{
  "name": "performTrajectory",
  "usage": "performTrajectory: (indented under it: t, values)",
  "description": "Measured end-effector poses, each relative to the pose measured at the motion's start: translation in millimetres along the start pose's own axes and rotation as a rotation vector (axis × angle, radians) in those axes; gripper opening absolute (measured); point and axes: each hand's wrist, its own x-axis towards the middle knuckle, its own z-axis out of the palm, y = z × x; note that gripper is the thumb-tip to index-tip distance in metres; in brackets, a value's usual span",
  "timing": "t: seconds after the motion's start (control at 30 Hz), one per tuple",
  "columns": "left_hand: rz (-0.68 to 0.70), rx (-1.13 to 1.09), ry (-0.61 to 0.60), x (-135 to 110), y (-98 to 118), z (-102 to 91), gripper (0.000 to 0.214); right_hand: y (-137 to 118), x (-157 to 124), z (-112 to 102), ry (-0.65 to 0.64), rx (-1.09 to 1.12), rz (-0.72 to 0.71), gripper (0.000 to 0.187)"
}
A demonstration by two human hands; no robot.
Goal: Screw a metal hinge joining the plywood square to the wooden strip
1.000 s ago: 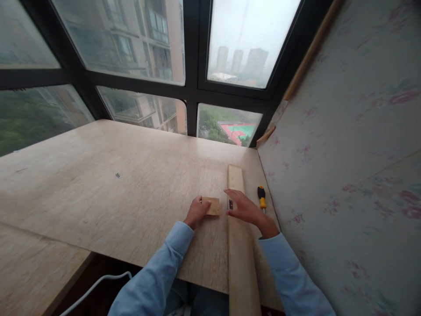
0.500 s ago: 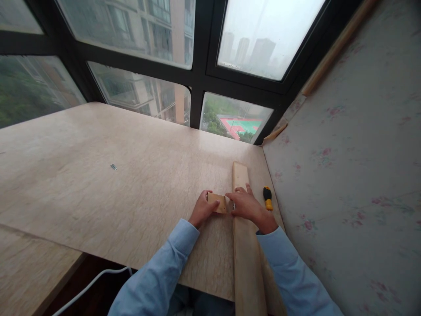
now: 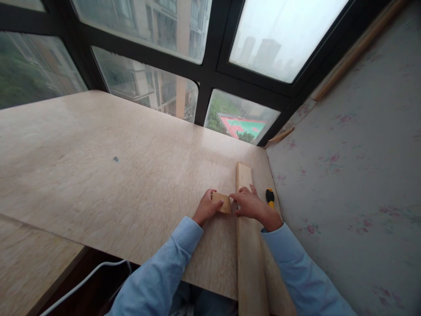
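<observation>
My left hand (image 3: 205,208) grips a small square wood block (image 3: 222,202) lying on the pale board tabletop (image 3: 115,188). The block sits right against the left edge of a long wood plank (image 3: 247,245) that runs from near me toward the window. My right hand (image 3: 250,203) rests on the plank with its fingers curled at the spot where block and plank meet; a small metal piece shows under its fingertips, too small to name.
A yellow-and-black handled screwdriver (image 3: 270,197) lies right of the plank, close to the flowered wall panel (image 3: 345,175). A small metal part (image 3: 116,159) lies alone far left. A white cable (image 3: 82,285) hangs below the table's front edge. Windows close the far side.
The block has been slid right until it meets the plank. My right hand's fingers went from stretched flat to curled at the joint. The view tilted slightly.
</observation>
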Motion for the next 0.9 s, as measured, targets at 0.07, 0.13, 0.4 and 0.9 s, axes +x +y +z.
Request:
performTrajectory:
  t: [0.07, 0.13, 0.4, 0.9]
  values:
    - [0.036, 0.056, 0.029, -2, -1, 0.0, 0.051, 0, 3, -3, -0.031, 0.006, 0.019, 0.053]
    - [0.067, 0.093, 0.057, -3, -2, 0.6, 0.051, 1, 5, -6, -0.052, 0.013, 0.028, 0.055]
    - [0.065, 0.059, 0.068, -3, -3, 1.4, 0.050, 4, 10, -3, -0.051, 0.045, 0.029, 0.048]
    - [0.073, 0.041, 0.050, -8, 2, 0.4, 0.051, -4, -1, -12, -0.050, -0.058, 0.019, 0.039]
